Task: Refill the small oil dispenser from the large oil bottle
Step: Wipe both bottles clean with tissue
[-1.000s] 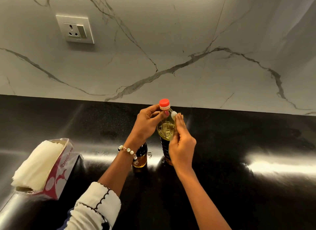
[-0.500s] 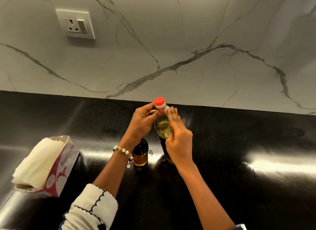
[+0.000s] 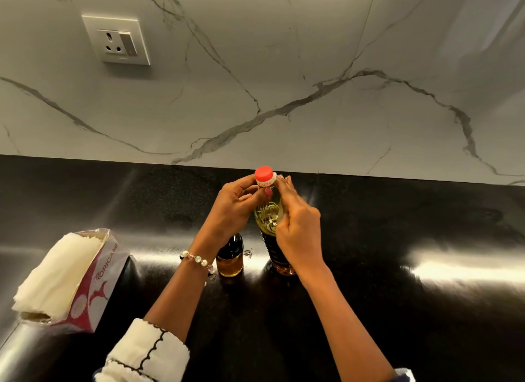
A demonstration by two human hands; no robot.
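The large oil bottle [image 3: 269, 217] stands upright on the black counter [image 3: 397, 310], holding yellow oil, with a red cap [image 3: 264, 174] on top. My left hand [image 3: 234, 211] curls around its neck just under the cap, thumb pressed on the neck. My right hand [image 3: 298, 225] grips the bottle's right side, fingertips up at the cap's white band. The small oil dispenser [image 3: 230, 256], with a dark top and amber oil in its base, stands just left of the bottle, partly behind my left wrist.
An opened pack of white paper napkins [image 3: 65, 279] lies on the counter at the left. A marble backsplash with a wall socket [image 3: 116, 40] rises behind the counter. Bright reflections streak the counter at the right.
My right hand's fingers slid higher on the bottle to the cap's band. My left hand keeps its hold on the neck. The bottle and dispenser stay in place.
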